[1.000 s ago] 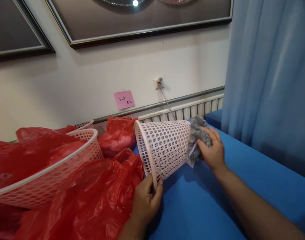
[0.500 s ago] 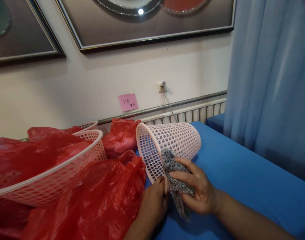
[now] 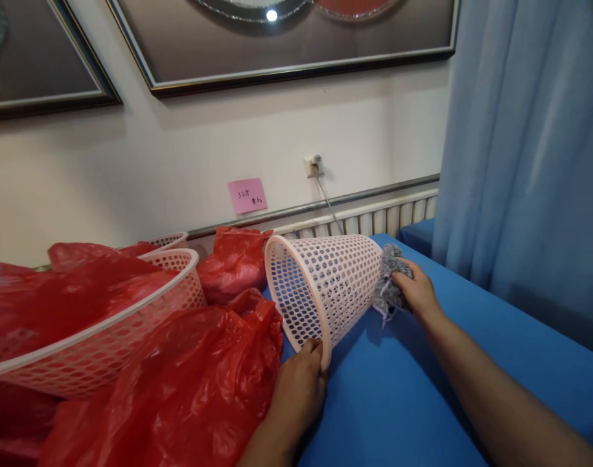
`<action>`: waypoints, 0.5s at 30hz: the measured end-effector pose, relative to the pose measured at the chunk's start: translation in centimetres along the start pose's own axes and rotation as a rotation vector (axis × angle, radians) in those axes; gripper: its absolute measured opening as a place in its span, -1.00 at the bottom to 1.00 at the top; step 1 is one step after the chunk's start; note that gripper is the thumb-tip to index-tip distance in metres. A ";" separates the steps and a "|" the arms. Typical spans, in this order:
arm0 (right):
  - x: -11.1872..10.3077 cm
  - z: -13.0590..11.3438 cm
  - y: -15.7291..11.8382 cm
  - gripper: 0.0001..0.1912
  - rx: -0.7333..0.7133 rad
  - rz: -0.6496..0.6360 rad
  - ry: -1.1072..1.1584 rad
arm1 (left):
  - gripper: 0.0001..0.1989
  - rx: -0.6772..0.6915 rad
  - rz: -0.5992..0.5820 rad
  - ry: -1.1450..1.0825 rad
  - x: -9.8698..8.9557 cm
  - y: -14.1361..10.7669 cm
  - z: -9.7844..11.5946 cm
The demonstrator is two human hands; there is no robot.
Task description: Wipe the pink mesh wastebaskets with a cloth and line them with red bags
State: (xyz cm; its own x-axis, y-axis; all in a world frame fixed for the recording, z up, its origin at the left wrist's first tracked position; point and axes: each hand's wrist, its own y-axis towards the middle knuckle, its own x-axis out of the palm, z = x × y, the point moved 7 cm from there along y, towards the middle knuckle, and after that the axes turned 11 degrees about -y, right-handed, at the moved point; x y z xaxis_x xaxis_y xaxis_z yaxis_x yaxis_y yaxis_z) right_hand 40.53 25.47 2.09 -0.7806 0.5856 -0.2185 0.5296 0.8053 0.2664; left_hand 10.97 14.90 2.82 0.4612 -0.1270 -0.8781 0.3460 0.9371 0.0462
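Observation:
A pale pink perforated plastic wastebasket (image 3: 347, 269) lies on its side on a blue-covered surface (image 3: 374, 395), its open mouth turned to the left. My left hand (image 3: 301, 379) grips the lower part of its rim, the fingertips partly hidden inside the mouth. In my right hand (image 3: 417, 288) is a bunched grey cloth (image 3: 392, 279), pressed against the basket's base at the right end. Crumpled red plastic bags (image 3: 194, 383) lie just left of my left hand.
A larger pink perforated basket (image 3: 174, 301) with red plastic in it stands at the left. Behind are another red bag (image 3: 232, 263), a radiator (image 3: 374, 224) and a plugged wall socket (image 3: 314, 167). A blue curtain (image 3: 524, 162) hangs at the right.
My right hand has moved with the cloth from the basket's rim rightward to its base. My left hand keeps its hold on the rim, and the basket lies nearly as before.

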 end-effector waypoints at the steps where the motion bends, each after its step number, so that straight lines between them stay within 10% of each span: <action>1: 0.2 -1.1 -0.9 -0.48 -0.084 -0.019 -0.002 | -0.52 -0.010 -0.005 0.016 0.0 0.0 0.0; 8: 0.7 -10.8 -12.9 -0.35 -1.027 -0.400 0.075 | -0.53 -0.063 -0.065 0.073 0.8 0.2 -0.4; 15: 0.0 -11.4 -12.4 -0.37 -0.983 -0.339 0.045 | -0.57 -0.087 -0.035 0.045 0.5 0.3 -0.6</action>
State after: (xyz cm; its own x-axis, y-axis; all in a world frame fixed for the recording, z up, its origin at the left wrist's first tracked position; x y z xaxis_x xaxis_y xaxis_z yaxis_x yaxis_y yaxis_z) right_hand 30.21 14.43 9.51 -0.8603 0.3224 -0.3949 -0.2083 0.4847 0.8495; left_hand 10.82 15.30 2.08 0.4120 -0.1472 -0.8992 0.2880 0.9573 -0.0248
